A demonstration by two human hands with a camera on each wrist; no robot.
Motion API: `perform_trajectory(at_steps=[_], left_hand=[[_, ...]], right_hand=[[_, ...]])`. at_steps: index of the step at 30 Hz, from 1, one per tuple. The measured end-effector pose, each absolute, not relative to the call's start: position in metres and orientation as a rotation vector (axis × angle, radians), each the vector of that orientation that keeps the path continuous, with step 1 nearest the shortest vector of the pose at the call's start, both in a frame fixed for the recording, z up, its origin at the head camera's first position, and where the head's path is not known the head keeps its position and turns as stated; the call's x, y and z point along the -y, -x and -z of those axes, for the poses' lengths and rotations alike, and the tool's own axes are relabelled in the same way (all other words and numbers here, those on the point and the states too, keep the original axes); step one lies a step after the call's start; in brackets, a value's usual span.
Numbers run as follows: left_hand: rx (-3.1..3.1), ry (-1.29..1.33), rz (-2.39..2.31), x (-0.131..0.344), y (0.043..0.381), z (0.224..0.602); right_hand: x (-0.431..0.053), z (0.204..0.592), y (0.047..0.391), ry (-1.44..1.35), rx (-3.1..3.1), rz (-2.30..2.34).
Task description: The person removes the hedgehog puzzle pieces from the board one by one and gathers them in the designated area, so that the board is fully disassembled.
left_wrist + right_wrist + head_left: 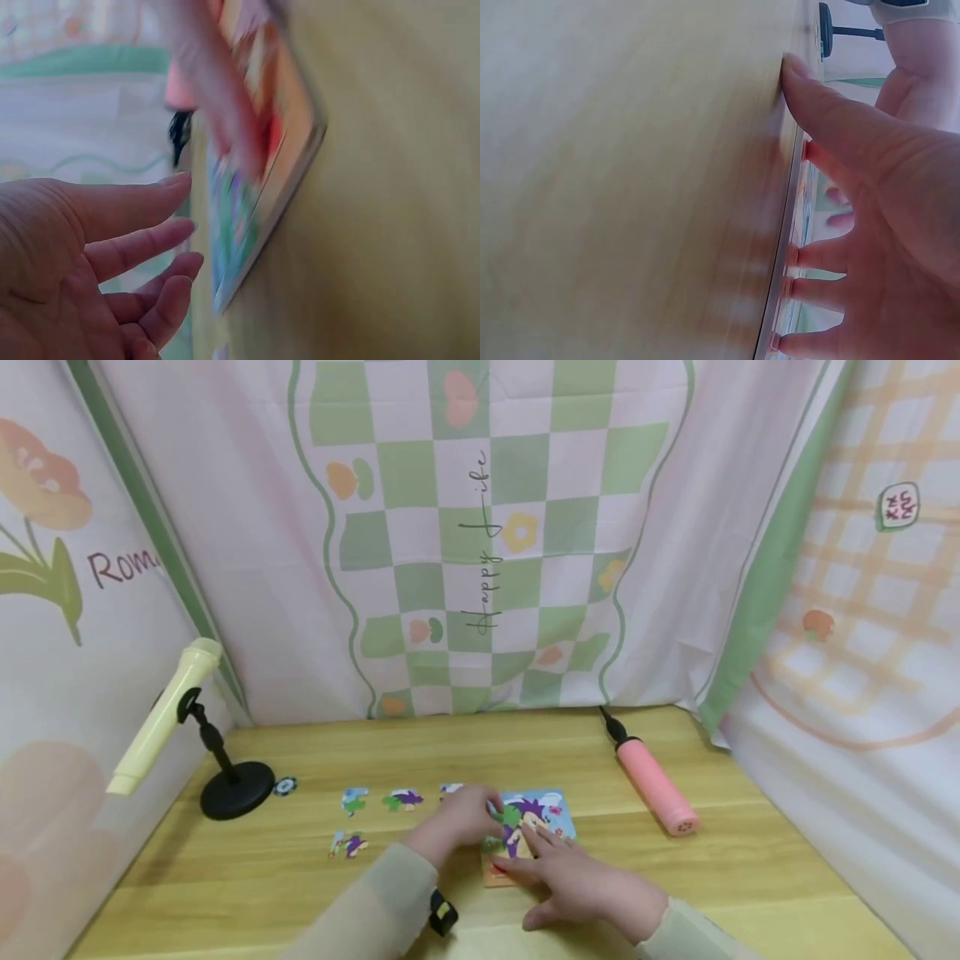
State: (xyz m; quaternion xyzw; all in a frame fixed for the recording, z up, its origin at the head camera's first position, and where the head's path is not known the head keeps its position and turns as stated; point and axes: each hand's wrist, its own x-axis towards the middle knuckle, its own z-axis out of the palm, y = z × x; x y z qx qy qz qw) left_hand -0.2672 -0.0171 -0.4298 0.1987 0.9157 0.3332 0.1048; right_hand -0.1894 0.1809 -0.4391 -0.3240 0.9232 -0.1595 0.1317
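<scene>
Parts of the puzzle board (pixel 492 880) are hiding under two hands, so its picture is showing only in portions; it is lying flat on the table (pixel 285 881), near the middle. The left hand (pixel 463 817) is hovering at the board's left side, thumb and fingers parted, with nothing visible between them. The right hand (pixel 581 878) is spreading wide, fingertips resting on the board, thumb reaching down to the table. In the left wrist view this hand is blurring, and the board's far end is running out of frame.

Three loose puzzle pieces (pixel 403 800) are forming an upper row left of the board, the third partly disappearing behind the left hand. Below them a small cluster (pixel 356 845) is sitting; whether it is making up one piece or two is proving hard to tell. One black object (pixel 443 914) is peeking out beside the left sleeve (pixel 401 893), partly covered. One microphone (pixel 168 714) is leaning on one stand (pixel 237 792), one round disc (pixel 286 787) is lying beside it, and one pink pump (pixel 656 787) is resting at the right.
</scene>
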Motion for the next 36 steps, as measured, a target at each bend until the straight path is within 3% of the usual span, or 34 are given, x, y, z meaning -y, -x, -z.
perform_trajectory(at_steps=[9, 36], left_hand=[[-2.766, -0.513, -0.862, -0.017, 0.259, 0.444], [-2.712, -0.397, -1.002, -0.019, 0.257, 0.447]], right_hand=[[-0.182, 0.441, 0.189, 0.941, -2.687, 0.474], [-0.195, 0.436, 0.183, 0.893, -2.676, 0.557]])
